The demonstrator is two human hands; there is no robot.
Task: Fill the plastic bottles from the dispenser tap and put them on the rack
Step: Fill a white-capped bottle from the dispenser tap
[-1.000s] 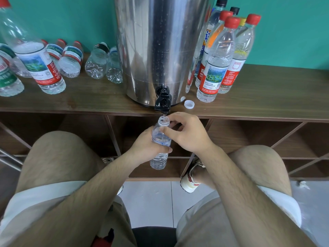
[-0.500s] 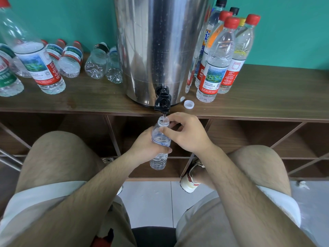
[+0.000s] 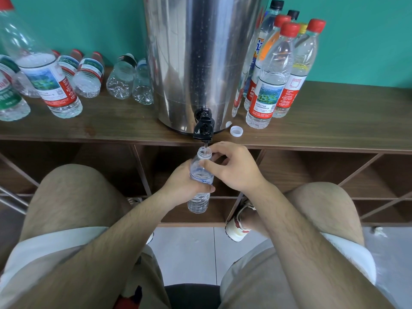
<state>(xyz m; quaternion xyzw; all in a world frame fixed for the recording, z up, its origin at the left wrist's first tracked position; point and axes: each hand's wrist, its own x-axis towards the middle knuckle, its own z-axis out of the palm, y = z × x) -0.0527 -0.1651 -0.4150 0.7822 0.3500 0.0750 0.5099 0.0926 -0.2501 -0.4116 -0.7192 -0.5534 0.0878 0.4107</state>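
Note:
A small clear plastic bottle (image 3: 199, 202) stands upright under the black tap (image 3: 203, 129) of the steel dispenser (image 3: 200, 54), its open mouth just below the spout. My left hand (image 3: 181, 185) grips the bottle round its middle. My right hand (image 3: 234, 167) pinches the bottle's neck and shoulder with thumb and fingers. A thin stream runs from the tap into the mouth. The bottle's white cap (image 3: 236, 131) lies on the wooden shelf top (image 3: 334, 121) to the right of the tap.
Several capped bottles (image 3: 270, 85) stand right of the dispenser. More bottles lie on their sides at the left (image 3: 89, 74), and two labelled ones (image 3: 50, 85) stand nearer. Open wooden rack compartments (image 3: 312, 175) run below the shelf top. My knees flank the bottle.
Almost nothing differs: both hands keep their hold on the bottle under the tap.

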